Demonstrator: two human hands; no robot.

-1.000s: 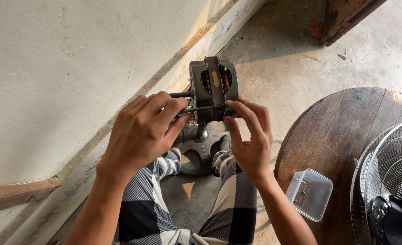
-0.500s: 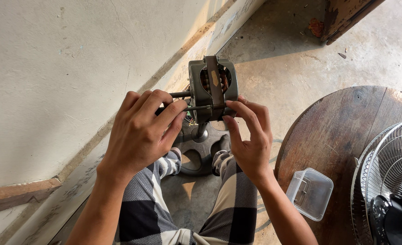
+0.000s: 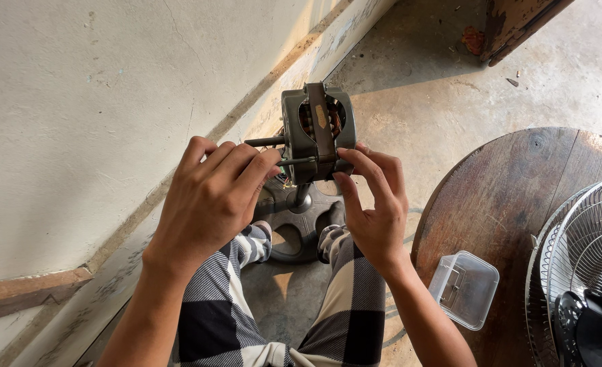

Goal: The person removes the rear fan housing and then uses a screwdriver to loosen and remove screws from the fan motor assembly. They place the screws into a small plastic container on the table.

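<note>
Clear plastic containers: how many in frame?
1. The clear plastic container sits on the round wooden table, at the person's right, beside the fan grille. More may be hidden behind the grille or out of frame.

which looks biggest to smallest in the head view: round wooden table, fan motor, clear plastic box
1. round wooden table, though cut off by the frame
2. fan motor
3. clear plastic box
The motor and box look close in size, so their order is unsure.

A round wooden table (image 3: 504, 197) carries a clear plastic box (image 3: 464, 290) and a wire fan guard (image 3: 586, 245).
</note>
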